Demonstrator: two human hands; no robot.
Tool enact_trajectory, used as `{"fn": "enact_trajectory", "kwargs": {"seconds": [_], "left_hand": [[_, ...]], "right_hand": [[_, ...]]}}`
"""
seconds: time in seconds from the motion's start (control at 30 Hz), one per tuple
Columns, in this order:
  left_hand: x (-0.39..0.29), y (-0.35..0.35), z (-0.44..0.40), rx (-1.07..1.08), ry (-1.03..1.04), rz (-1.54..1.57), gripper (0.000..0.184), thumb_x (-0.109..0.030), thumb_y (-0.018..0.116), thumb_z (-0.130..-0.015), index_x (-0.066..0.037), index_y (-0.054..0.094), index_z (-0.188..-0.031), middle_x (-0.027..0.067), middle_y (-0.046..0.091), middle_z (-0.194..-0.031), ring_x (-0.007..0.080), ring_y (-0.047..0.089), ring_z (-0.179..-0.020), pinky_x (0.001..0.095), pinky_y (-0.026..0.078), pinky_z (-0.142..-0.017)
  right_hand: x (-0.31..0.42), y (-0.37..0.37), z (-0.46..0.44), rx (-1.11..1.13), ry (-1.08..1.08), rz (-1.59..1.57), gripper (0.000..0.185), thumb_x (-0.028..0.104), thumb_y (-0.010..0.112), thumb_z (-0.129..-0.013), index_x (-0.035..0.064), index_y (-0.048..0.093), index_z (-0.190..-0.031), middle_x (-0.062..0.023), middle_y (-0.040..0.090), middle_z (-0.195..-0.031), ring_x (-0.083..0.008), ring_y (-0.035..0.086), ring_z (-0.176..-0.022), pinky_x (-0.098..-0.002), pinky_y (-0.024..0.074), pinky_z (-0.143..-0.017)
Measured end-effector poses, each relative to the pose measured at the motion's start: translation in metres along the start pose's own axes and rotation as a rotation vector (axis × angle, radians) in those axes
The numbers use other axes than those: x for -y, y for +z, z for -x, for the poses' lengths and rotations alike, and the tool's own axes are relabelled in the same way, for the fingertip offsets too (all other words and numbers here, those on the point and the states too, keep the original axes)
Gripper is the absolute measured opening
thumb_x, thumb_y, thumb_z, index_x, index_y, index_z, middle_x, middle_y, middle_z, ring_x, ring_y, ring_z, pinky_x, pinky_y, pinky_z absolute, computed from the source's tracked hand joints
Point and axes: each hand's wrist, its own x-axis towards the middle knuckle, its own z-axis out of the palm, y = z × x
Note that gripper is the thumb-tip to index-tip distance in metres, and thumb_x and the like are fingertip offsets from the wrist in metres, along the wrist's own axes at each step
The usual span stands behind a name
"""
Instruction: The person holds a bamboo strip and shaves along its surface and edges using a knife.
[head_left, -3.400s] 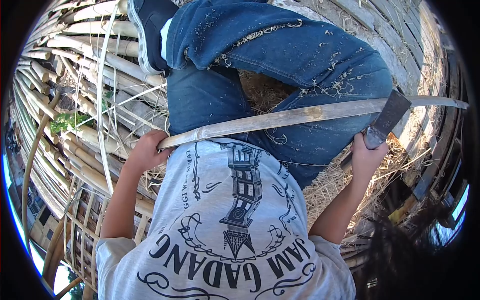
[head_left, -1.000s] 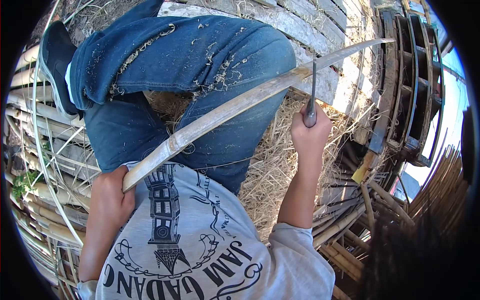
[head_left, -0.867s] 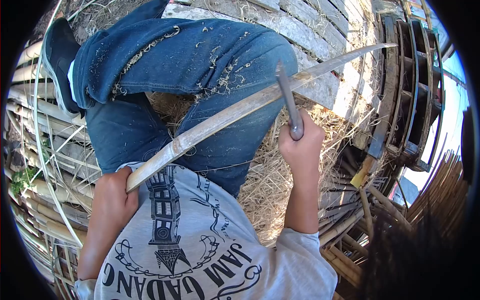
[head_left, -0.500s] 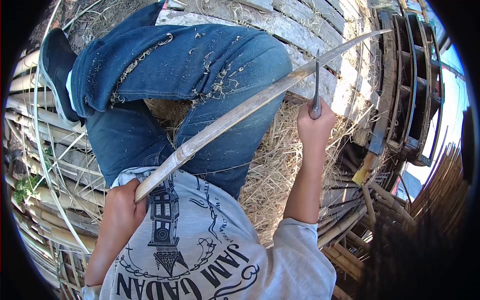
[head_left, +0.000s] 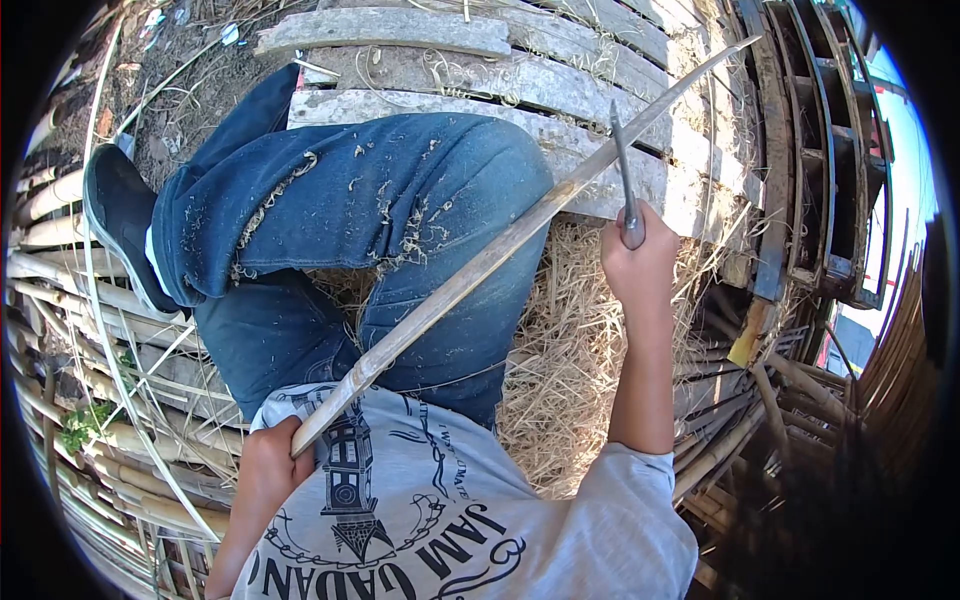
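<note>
My left hand (head_left: 268,468) is closed round the near end of a long split bamboo strip (head_left: 440,300), low against my shirt. The strip slants up to the right across my raised knee, and its far end reaches over the wooden slats. In my right hand (head_left: 640,262) is a knife (head_left: 625,165), held by its handle with the blade pointing away from me. Its blade is seen nearly edge-on and overlaps the strip in view; whether they touch I cannot tell. Thin shavings lie on my jeans (head_left: 350,200).
Weathered wooden slats (head_left: 400,105) stretch ahead of my knees. Straw-like shavings (head_left: 560,350) cover the ground between my leg and right arm. Bamboo poles (head_left: 130,440) lie on the left. Stacked wooden pallets (head_left: 820,150) stand at the right, with more bamboo (head_left: 790,410) below.
The camera view has shifted, so more slats show at the top. The knife blade now leans further left. Both hands keep their grips.
</note>
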Motion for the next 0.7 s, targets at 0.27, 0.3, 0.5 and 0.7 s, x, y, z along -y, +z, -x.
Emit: {"fn": "enact_trajectory", "kwargs": {"seconds": [0.27, 0.3, 0.5, 0.7], "left_hand": [[0.01, -0.007, -0.003, 0.071, -0.001, -0.02, 0.014, -0.008, 0.062, -0.083, 0.003, 0.059, -0.074, 0.0219, 0.055, -0.057, 0.04, 0.057, -0.052, 0.0404, 0.045, -0.049], [0.011, -0.007, 0.0, 0.09, -0.097, 0.029, 0.017, -0.011, 0.062, -0.085, 0.003, 0.06, -0.075, 0.0215, 0.056, -0.058, 0.0388, 0.058, -0.051, 0.0395, 0.045, -0.049], [-0.02, -0.016, -0.012, 0.106, -0.128, 0.058, 0.025, -0.018, 0.059, -0.093, 0.003, 0.062, -0.079, 0.0202, 0.056, -0.057, 0.0311, 0.056, -0.046, 0.0364, 0.044, -0.049], [0.012, -0.02, 0.003, 0.089, -0.062, -0.014, 0.018, -0.016, 0.063, -0.089, 0.001, 0.063, -0.081, 0.0213, 0.056, -0.06, 0.0349, 0.056, -0.05, 0.038, 0.044, -0.051]], "right_hand": [[0.015, 0.025, 0.008, 0.138, -0.36, -0.09, 0.029, 0.014, 0.07, -0.05, 0.0076, 0.062, -0.077, -0.0123, 0.063, -0.065, -0.0311, 0.065, -0.063, -0.0397, 0.0515, -0.058], [0.017, 0.026, 0.008, 0.146, -0.347, -0.094, 0.03, 0.014, 0.071, -0.051, 0.0082, 0.062, -0.079, -0.012, 0.064, -0.067, -0.0308, 0.065, -0.064, -0.0397, 0.0519, -0.06], [0.015, 0.02, 0.004, 0.102, -0.338, -0.031, 0.023, 0.016, 0.069, -0.058, 0.0067, 0.061, -0.077, -0.014, 0.065, -0.07, -0.0328, 0.065, -0.066, -0.0424, 0.0514, -0.061], [-0.069, -0.028, -0.048, -0.074, 0.284, 0.266, 0.016, 0.016, 0.058, -0.076, 0.0043, 0.065, -0.085, -0.0193, 0.067, -0.075, -0.0376, 0.066, -0.074, -0.044, 0.0515, -0.069]]}}
